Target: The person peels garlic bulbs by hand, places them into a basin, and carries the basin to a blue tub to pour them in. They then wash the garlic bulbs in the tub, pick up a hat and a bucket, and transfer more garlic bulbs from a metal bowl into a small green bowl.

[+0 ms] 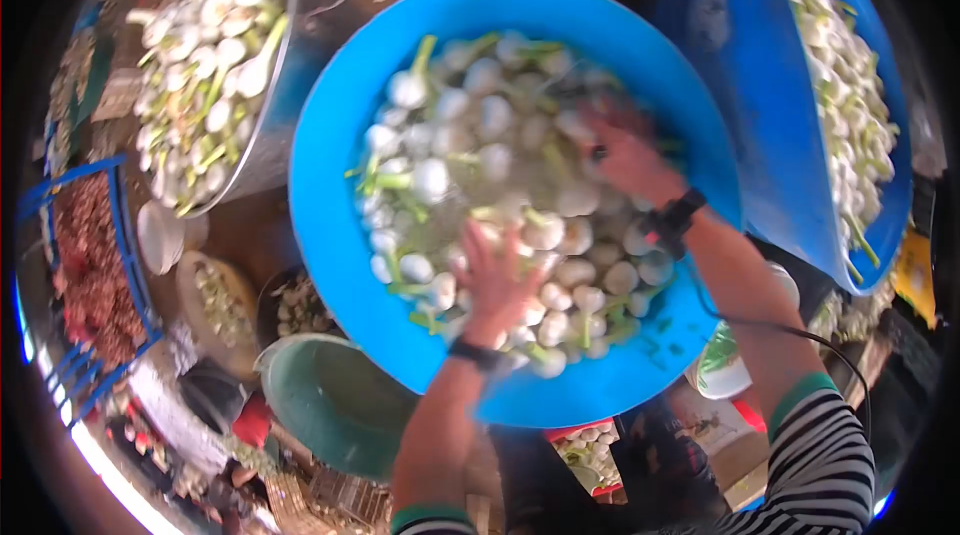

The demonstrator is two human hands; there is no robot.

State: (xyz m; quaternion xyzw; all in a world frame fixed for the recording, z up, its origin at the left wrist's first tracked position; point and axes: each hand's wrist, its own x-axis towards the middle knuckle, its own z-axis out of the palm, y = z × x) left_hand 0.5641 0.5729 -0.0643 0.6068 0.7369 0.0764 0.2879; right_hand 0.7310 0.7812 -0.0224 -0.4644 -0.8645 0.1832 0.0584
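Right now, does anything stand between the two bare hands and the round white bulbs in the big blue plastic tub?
Nothing visible does: the left hand is on the white bulbs; the right hand, blurred, appears among them.

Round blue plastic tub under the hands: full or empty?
Well filled, not empty: round white bulbs with green stalks crowd the tub.

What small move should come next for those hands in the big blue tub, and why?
Perhaps ease the left hand forward, nudging white bulbs toward the middle of the blue tub: they look crowded on the near side, around that hand, and sparser in the cloudy middle.
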